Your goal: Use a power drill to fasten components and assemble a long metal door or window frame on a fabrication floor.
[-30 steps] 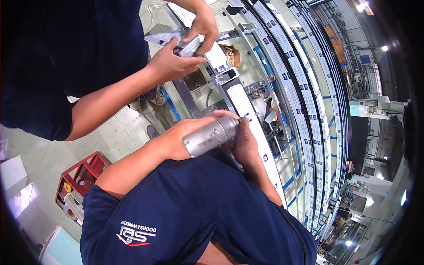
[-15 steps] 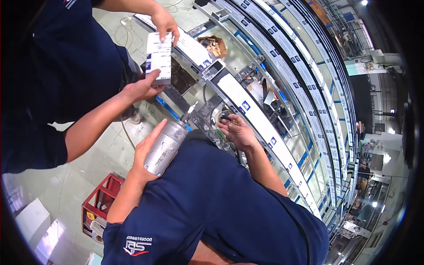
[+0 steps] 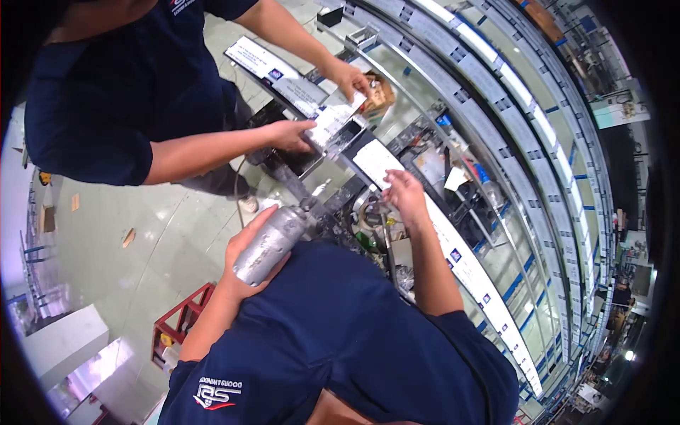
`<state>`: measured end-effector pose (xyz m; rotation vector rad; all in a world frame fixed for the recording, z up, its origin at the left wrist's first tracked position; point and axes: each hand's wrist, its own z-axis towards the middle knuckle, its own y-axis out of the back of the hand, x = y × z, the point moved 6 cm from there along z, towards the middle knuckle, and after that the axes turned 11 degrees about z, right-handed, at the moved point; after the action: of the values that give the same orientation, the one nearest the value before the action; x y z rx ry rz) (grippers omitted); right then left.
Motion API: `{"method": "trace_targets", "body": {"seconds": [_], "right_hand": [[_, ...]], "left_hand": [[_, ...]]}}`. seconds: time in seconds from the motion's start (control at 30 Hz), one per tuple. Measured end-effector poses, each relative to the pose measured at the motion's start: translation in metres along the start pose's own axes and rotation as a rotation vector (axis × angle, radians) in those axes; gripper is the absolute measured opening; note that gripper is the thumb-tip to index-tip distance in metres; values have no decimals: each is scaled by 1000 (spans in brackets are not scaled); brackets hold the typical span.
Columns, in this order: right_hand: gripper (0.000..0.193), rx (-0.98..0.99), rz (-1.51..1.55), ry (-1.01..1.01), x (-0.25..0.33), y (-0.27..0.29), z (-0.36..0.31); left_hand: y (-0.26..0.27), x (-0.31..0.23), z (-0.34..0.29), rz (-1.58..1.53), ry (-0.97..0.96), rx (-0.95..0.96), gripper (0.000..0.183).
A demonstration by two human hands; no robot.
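My left hand (image 3: 248,244) is wrapped round a battered silver cylinder (image 3: 270,249), tilted so that its narrow nozzle end points up and away from me. My right hand (image 3: 406,198) hovers by the near edge of a long profile (image 3: 439,230) covered in white film. Its fingers are apart and loosely bent, with nothing visible in them. Across from me, a co-worker's hands (image 3: 292,134) hold a short white-filmed piece (image 3: 333,122) at the open hollow end (image 3: 348,132) of the profile.
Several long filmed profiles (image 3: 489,117) lie along a rack with blue supports on the right. Loose tools and scraps sit on a tray (image 3: 428,152) beneath. An open cardboard box (image 3: 379,95) stands beyond the co-worker's hand. A red metal frame (image 3: 185,319) is on the floor at left.
The co-worker has brought the white piece down from the air to the profile's end. My right hand has moved slightly right and up. My left hand still holds the silver cylinder.
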<state>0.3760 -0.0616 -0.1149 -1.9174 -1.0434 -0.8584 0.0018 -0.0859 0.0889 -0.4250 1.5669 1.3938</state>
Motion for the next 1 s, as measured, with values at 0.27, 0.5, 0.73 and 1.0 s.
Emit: {"method": "trace_targets", "body": {"seconds": [0.27,0.5,0.73,1.0], "right_hand": [[26,61,-358,-19,19,8,-5],[38,21,-1430,-266,-40,40,-103],[57,-278,-1436,-184,-121,70,-133],[60,-491,-982,-202,-129,73,-128]], "left_hand": [[-12,9,5,-56,23,131,74],[0,30,31,-111,-29,204,77],[17,55,66,-262,-235,306,82],[39,71,113,-362,-352,411,70]]}}
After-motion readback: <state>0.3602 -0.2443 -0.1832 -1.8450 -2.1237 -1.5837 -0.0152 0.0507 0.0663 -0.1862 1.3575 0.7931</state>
